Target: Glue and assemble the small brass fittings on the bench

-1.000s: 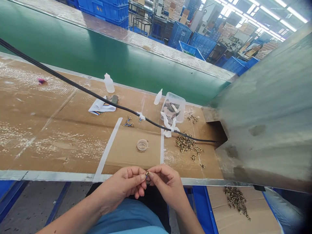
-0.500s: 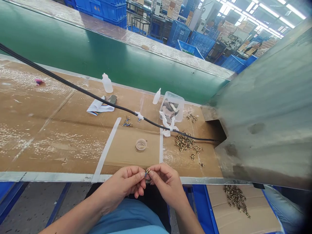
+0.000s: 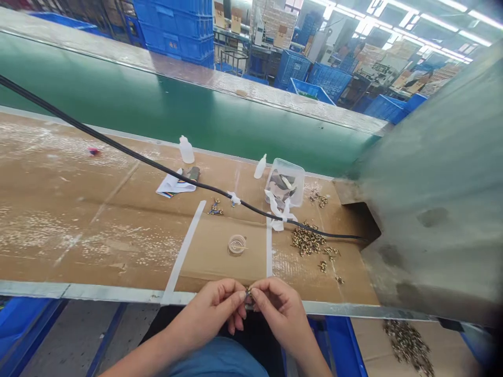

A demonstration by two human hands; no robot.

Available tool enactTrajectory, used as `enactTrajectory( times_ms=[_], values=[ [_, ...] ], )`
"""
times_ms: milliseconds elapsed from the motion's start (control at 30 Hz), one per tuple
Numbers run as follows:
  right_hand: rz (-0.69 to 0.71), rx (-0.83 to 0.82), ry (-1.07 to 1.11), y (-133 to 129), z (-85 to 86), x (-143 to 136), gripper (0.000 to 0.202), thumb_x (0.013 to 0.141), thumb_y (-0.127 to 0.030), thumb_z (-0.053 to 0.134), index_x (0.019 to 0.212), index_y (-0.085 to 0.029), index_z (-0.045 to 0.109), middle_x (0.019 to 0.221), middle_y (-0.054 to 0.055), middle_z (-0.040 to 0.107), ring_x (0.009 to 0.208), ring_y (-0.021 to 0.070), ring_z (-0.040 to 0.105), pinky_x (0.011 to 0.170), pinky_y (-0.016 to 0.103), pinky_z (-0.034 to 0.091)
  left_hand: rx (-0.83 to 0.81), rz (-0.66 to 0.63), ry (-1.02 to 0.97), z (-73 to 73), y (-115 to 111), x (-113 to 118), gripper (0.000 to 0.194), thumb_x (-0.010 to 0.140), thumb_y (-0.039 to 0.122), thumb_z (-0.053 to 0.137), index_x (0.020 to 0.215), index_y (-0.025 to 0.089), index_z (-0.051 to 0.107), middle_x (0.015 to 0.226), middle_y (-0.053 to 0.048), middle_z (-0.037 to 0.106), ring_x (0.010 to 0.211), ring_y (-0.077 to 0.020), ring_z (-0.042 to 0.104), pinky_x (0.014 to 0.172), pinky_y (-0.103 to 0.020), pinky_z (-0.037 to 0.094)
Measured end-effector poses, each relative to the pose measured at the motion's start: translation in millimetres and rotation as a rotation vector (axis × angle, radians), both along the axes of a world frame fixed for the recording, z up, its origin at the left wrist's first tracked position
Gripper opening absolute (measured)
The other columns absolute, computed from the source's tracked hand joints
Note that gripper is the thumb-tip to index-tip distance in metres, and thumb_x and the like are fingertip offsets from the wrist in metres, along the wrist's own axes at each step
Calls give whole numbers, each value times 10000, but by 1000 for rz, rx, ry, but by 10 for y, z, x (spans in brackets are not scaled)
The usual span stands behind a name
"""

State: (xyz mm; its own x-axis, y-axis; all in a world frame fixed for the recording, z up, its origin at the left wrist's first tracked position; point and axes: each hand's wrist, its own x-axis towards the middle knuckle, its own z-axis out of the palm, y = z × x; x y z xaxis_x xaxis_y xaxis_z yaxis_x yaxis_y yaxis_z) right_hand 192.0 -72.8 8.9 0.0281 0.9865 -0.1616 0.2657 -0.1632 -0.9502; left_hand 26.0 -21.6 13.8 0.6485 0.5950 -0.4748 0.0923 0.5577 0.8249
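My left hand [image 3: 222, 306] and my right hand [image 3: 278, 309] meet over the front edge of the bench. Between their thumbs and forefingers they pinch a small brass-coloured part [image 3: 249, 292] with a dark or bluish bit; the fingertips cover most of it. Just beyond my hands, a small round clear dish [image 3: 237, 244] with a thin stick across it sits on a cardboard sheet [image 3: 204, 262]. To the right lies a pile of small brass-coloured parts [image 3: 306, 239]. A few brass-and-blue parts [image 3: 215, 208] lie behind the sheet, on its left.
A black cable [image 3: 133, 153] crosses above the bench, tied with white strips [image 3: 280, 214]. Behind it stand two white bottles [image 3: 186, 150] and a clear plastic box [image 3: 301, 175]. A metal housing [image 3: 432, 209] borders the right side. More parts [image 3: 408, 345] lie lower right.
The view has shifted, so the bench and my hands appear lower and further right. Both hands keep their pinch on the small part, which looks slightly turned.
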Motion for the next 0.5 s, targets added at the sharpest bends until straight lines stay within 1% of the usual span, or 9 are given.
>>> enactTrajectory(
  times_ms=[67, 167, 233, 300, 333, 400, 467, 500],
  values=[
    [20, 16, -18, 5, -6, 20, 232, 906, -336, 546, 822, -175, 689, 769, 44, 642, 710, 164, 587, 613, 247, 463, 39, -8, 18, -15, -3, -16, 387, 826, 516, 560, 755, 136, 543, 616, 11, 566, 522, -105, 524, 503, -215, 428],
    [-2, 48, -21, -17, -11, 120, 214, 903, -342, 549, 867, -191, 697, 771, 38, 623, 676, 156, 581, 599, 248, 455, 179, -13, 119, -16, 80, -122, 340, 857, 475, 509, 803, 144, 563, 646, 1, 581, 542, -122, 541, 515, -228, 445],
    [-53, 56, 5, -81, -22, 250, 189, 896, -342, 565, 904, -205, 694, 799, 37, 615, 657, 149, 588, 598, 250, 463, 329, 37, 254, -4, 228, -248, 332, 868, 462, 473, 851, 149, 583, 659, -9, 598, 568, -143, 561, 537, -248, 461],
    [-118, 62, 39, -201, -45, 427, 155, 887, -331, 587, 913, -221, 692, 818, 33, 613, 645, 143, 600, 602, 251, 472, 555, 114, 429, 20, 448, -385, 331, 866, 449, 459, 895, 157, 613, 646, -12, 610, 609, -172, 585, 581, -273, 474],
    [-167, 82, 50, -280, -60, 531, 138, 884, -324, 595, 903, -229, 694, 798, 26, 612, 629, 138, 599, 601, 251, 471, 667, 149, 506, 35, 574, -443, 313, 845, 438, 487, 909, 164, 624, 683, -21, 639, 645, -185, 605, 615, -285, 480],
    [-299, 185, 68, -461, -83, 771, 129, 879, -328, 604, 861, -242, 698, 680, 8, 598, 580, 131, 575, 579, 248, 458, 827, 208, 607, 69, 833, -514, 284, 812, 417, 515, 900, 175, 635, 800, -40, 695, 726, -205, 643, 669, -292, 486],
    [-470, 338, 114, -652, -74, 1048, 188, 848, -393, 625, 764, -239, 692, 581, 6, 570, 525, 137, 536, 508, 250, 431, 944, 208, 739, 97, 1069, -508, 266, 795, 403, 507, 845, 179, 640, 733, -27, 703, 643, -203, 641, 611, -284, 471],
    [-565, 372, 119, -742, -51, 1196, 247, 826, -425, 640, 679, -228, 669, 555, 10, 551, 515, 144, 525, 483, 256, 422, 965, 212, 754, 104, 1171, -480, 253, 785, 390, 510, 826, 179, 643, 706, -24, 702, 633, -205, 641, 604, -282, 467]
  ],
)
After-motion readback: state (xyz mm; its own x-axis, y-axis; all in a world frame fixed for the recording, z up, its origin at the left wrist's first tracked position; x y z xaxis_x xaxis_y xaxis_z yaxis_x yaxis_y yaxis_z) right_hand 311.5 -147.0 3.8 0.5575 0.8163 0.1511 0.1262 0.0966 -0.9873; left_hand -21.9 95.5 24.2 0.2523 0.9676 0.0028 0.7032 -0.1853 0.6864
